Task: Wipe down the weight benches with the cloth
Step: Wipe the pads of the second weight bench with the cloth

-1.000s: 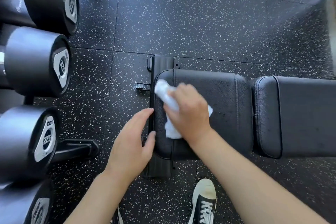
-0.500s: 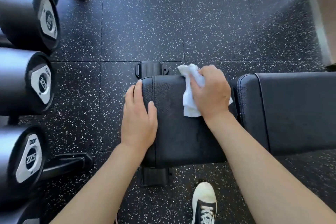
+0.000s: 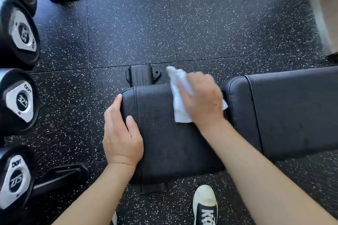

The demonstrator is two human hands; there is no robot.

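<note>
Right hand (image 3: 202, 100) presses cloth (image 3: 180, 104) on bench (image 3: 164, 133) beside dumbbells (image 3: 20, 100).

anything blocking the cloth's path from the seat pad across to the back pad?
Nothing visible. The right hand presses the cloth on the seat pad; only a narrow gap separates it from the bare back pad.
</note>
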